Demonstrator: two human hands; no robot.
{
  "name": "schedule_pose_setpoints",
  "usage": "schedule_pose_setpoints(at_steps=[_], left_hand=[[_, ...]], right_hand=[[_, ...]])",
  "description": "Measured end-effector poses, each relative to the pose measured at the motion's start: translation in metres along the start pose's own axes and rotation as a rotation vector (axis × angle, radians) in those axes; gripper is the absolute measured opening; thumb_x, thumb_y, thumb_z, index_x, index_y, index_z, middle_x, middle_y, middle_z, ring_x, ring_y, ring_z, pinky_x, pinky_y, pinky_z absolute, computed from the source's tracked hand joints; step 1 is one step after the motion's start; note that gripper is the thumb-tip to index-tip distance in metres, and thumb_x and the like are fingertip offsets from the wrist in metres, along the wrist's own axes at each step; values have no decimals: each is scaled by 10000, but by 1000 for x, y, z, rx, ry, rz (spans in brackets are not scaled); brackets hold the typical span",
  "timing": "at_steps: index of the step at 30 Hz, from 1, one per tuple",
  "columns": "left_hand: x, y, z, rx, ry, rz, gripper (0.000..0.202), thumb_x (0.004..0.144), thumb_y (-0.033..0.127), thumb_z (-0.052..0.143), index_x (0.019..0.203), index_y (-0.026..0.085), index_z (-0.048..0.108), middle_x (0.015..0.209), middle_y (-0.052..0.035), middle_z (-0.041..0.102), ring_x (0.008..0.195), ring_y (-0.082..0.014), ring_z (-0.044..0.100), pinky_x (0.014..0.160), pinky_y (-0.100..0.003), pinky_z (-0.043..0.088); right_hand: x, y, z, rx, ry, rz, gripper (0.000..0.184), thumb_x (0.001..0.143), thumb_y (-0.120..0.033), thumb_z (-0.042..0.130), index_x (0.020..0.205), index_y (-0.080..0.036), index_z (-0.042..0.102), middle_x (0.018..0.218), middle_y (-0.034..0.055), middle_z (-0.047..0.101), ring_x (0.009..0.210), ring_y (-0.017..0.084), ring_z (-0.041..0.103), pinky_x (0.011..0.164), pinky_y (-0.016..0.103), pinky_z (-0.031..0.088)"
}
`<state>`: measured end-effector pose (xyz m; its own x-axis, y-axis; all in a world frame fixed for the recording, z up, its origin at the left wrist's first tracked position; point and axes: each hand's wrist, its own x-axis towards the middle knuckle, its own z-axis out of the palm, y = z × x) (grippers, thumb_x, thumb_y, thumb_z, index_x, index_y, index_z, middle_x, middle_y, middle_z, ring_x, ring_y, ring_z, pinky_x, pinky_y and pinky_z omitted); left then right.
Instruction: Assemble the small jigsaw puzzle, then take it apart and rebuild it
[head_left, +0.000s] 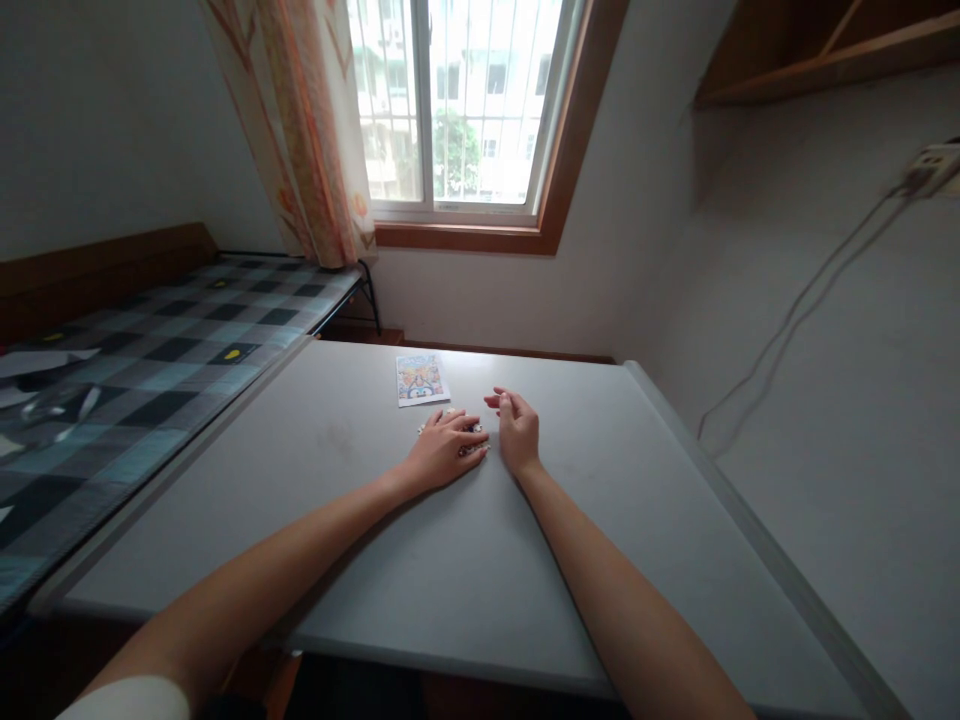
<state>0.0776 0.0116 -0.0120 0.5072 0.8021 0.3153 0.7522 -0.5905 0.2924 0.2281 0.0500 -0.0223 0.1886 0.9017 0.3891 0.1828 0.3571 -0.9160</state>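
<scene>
Fingers point(474, 437) of left hand point(439, 450) spread wide over small pieces point(466, 450) on table point(390, 580), right hand point(519, 435) curled just beside, can't tell if holding anything — low, light palm likely best against scattering — picture sheet point(421, 382) just beyond

- Card point(422, 380) near the table's point(435, 560) far edge.
- Small pieces point(475, 428) nearer me, under my left grip point(446, 448).
- My right grip point(519, 435) just right of them.
- Bed point(187, 335) past the left edge.
</scene>
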Motion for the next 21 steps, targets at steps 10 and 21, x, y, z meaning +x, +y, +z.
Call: schedule_pose_setpoints(at_steps=[10,21], left_hand=[[-33,-23,-22,-44,-22,73,299,918,412,479,1131,347,677,1293,-1,600,1254,-237,500,1097,-474,337],[-83,-103,-64,-13,26,-113,426,904,518,421,1121,261,683,1292,-64,600,1258,-256,493,1085,-494,363]], right_hand=[[-1,-3,-1,-1,-9,12,398,895,-434,399,984,-137,649,876,95,711,824,200,660,758,345,505],[-1,-3,0,-9,-38,29,411,890,-447,398,971,-139,658,869,94,716,807,200,660,713,331,499]])
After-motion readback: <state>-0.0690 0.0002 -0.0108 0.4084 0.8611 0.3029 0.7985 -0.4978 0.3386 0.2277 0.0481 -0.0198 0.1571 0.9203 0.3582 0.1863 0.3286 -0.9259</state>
